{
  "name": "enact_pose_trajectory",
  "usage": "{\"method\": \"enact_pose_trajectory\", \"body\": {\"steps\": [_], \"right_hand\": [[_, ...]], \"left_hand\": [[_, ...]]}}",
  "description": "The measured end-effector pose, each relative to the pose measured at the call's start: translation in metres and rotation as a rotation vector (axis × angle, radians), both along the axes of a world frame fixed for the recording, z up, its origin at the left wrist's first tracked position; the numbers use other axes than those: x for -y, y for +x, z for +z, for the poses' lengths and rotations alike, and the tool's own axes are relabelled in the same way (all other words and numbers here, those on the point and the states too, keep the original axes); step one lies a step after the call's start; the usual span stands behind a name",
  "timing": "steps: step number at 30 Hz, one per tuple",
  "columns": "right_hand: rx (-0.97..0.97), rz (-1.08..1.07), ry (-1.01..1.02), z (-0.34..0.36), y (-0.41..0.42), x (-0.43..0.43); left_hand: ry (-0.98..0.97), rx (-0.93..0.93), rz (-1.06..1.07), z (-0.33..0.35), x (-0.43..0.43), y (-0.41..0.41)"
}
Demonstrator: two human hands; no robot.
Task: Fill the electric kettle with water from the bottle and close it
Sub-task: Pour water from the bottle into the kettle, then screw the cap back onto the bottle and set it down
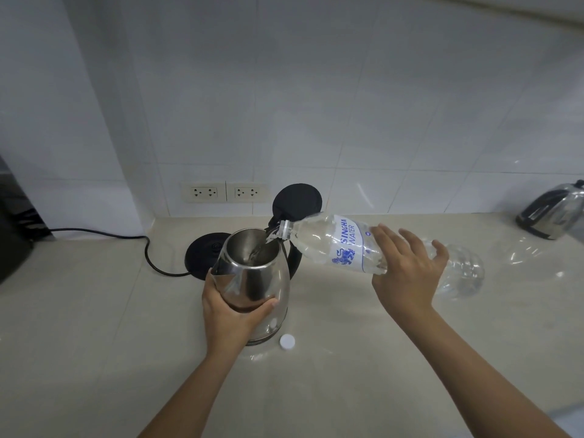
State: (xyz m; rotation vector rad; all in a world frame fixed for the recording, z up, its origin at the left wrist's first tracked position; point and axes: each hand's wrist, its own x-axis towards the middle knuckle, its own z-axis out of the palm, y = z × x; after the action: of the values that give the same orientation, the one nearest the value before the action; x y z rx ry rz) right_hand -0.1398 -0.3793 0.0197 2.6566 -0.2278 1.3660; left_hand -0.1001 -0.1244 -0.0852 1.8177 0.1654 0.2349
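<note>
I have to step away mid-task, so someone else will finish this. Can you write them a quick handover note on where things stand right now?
Left hand: gripping the steel kettle body, which stands on the counter, off its black base.
Right hand: holding the Singha water bottle tilted, its mouth over the kettle opening.
Done: bottle cap is off and lies on the counter by the kettle; kettle lid is hinged open; water is pouring in.
Left: finish pouring, set the bottle down, shut the lid. Fill level cannot be read from here.
</note>
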Motion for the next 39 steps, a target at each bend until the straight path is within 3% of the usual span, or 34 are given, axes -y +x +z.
{"method": "enact_pose_trajectory", "body": {"steps": [10,14,16,20,23,33,36,39], "right_hand": [[-0.029,0.043,0.201,-0.010,0.003,-0.021],[-0.062,0.063,0.370,-0.012,0.001,-0.031],[-0.050,0.112,0.542,-0.011,-0.001,-0.034],[-0.078,0.286,1.135,-0.005,-0.008,-0.034],[-0.020,0.327,1.329,-0.014,-0.009,-0.040],[0.030,0.279,1.463,-0.053,0.003,-0.067],[0.002,0.289,1.449,-0.061,0.003,-0.071],[-0.053,0.327,1.419,-0.064,0.000,-0.071]], "left_hand": [[-0.012,0.002,-0.024,0.004,-0.001,-0.002],[-0.022,0.001,-0.028,0.006,-0.001,-0.003],[-0.019,0.008,-0.029,0.005,-0.001,-0.003],[-0.012,0.007,-0.028,0.006,-0.001,-0.004],[0.001,-0.004,-0.023,0.008,-0.001,-0.004],[0.157,-0.224,-0.061,0.018,-0.006,-0.012],[0.285,-0.304,-0.073,0.025,-0.011,-0.015],[0.352,-0.265,0.044,0.026,-0.011,-0.026]]}}
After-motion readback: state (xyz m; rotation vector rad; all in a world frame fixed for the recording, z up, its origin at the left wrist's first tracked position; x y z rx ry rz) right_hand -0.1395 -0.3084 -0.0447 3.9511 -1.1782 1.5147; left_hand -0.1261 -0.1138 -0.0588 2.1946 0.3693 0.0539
